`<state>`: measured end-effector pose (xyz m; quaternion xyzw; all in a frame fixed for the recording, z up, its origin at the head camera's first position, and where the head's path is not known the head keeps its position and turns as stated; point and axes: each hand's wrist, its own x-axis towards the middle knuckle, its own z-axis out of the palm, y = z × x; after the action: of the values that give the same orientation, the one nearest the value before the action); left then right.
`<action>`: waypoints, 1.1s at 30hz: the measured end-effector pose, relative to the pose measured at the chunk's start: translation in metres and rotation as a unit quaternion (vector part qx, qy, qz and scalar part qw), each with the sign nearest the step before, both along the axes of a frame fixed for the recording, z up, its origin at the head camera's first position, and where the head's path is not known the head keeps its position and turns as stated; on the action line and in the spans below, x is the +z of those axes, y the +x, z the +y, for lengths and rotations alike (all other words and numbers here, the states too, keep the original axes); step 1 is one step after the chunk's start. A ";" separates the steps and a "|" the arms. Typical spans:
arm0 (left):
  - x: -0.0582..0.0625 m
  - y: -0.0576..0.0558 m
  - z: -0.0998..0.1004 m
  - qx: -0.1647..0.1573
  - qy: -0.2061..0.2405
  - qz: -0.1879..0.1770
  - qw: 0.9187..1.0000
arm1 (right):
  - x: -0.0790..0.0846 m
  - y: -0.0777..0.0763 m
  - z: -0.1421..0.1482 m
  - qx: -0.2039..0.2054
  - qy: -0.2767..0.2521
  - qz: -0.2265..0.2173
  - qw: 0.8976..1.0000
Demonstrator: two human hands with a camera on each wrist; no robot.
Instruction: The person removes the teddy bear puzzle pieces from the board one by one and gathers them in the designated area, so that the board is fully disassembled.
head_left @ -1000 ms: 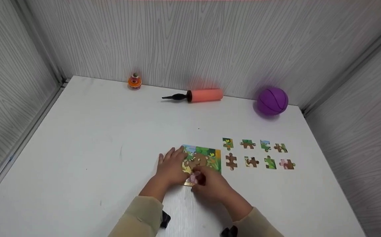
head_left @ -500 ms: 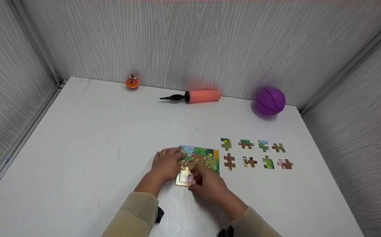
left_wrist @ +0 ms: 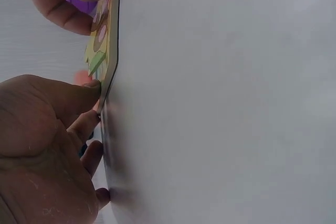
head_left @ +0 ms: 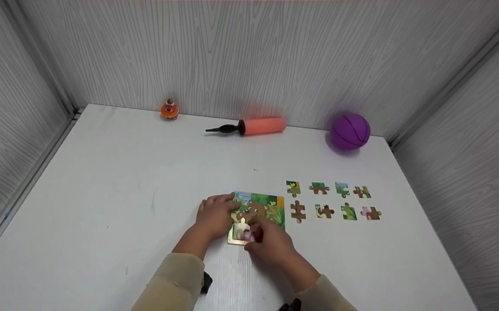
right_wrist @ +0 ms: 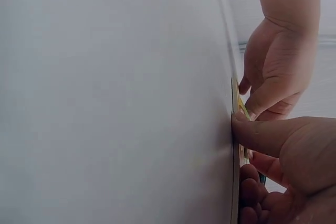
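Observation:
A bear jigsaw puzzle board (head_left: 276,216) lies on the white table. My left hand (head_left: 216,215) rests along its left side, fingers fairly straight; the thumb (left_wrist: 86,95) touches the board's edge in the left wrist view. Over the lower part of the board, my right hand (head_left: 273,242) pinches a pink-and-green puzzle piece (head_left: 241,233). That piece sits tilted, its green end (left_wrist: 97,62) raised above the board in the left wrist view. The right fingers hide part of the piece and the board's lower right. The right thumb (right_wrist: 252,129) is at the board's edge.
Several loose puzzle pieces (head_left: 324,211) lie in two rows to the right of the board. Along the back wall stand a small orange toy figure (head_left: 169,110), a coral-and-black hand pump (head_left: 261,126) and a purple ball (head_left: 350,131). Wood-grain panels (head_left: 197,52) enclose the table.
My left hand has drawn back to the left, uncovering the board's bare lower left corner. The pinched piece now shows more of its face there. The loose pieces have stayed in their rows.

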<state>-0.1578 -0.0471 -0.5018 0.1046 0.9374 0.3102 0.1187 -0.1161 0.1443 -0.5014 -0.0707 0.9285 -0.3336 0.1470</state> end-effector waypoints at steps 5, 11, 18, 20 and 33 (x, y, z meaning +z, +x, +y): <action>-0.003 0.001 0.000 -0.001 0.003 0.001 1.000 | -0.003 0.005 -0.003 -0.032 -0.009 0.012 0.999; -0.002 0.002 0.000 0.002 0.011 -0.004 1.000 | -0.009 0.008 -0.004 -0.047 -0.053 0.047 0.996; -0.004 0.001 0.001 0.004 0.010 -0.006 1.000 | -0.012 0.010 -0.005 -0.046 -0.104 0.053 0.992; -0.005 0.001 0.001 0.004 0.009 -0.006 1.000 | -0.012 0.010 -0.005 -0.045 -0.102 0.051 0.992; -0.004 0.001 0.001 -0.001 0.008 -0.009 1.000 | -0.003 0.009 0.004 -0.052 -0.147 0.016 0.988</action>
<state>-0.1566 -0.0461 -0.5059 0.1040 0.9336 0.3184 0.1272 -0.1075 0.1484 -0.5048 -0.0488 0.8740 -0.4725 0.1027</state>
